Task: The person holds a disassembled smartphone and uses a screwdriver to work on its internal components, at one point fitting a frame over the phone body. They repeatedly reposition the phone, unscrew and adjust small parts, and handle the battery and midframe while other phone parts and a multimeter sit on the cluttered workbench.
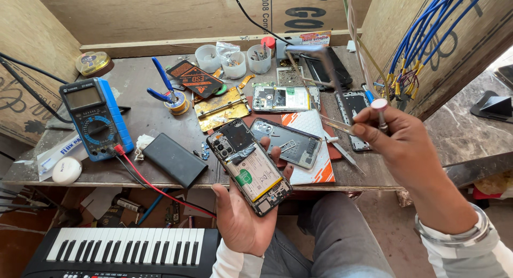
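The left hand [243, 216] was cupped palm-up under an opened phone [249, 166] with its back cover off, fingers wrapped round the edges, battery and circuit board facing up. It was held just over the front edge of the workbench [144, 117], above the person's lap. The right hand [398, 144] was raised off to the side, fingers pinched on a small screwdriver [380, 113] with a pale cap, and tweezers [336, 124] stuck out from the same grip toward the phone.

On the bench right behind the phone lay a clear back cover [288, 143] on a white and orange pad [315, 149]. Further left sat a dark slab-like pack [175, 160], and a blue multimeter [96, 117] with red and black leads. Blue-handled pliers [163, 80] lay near the back, beside some small plastic cups [235, 61]. A keyboard [128, 248] sat below the bench.
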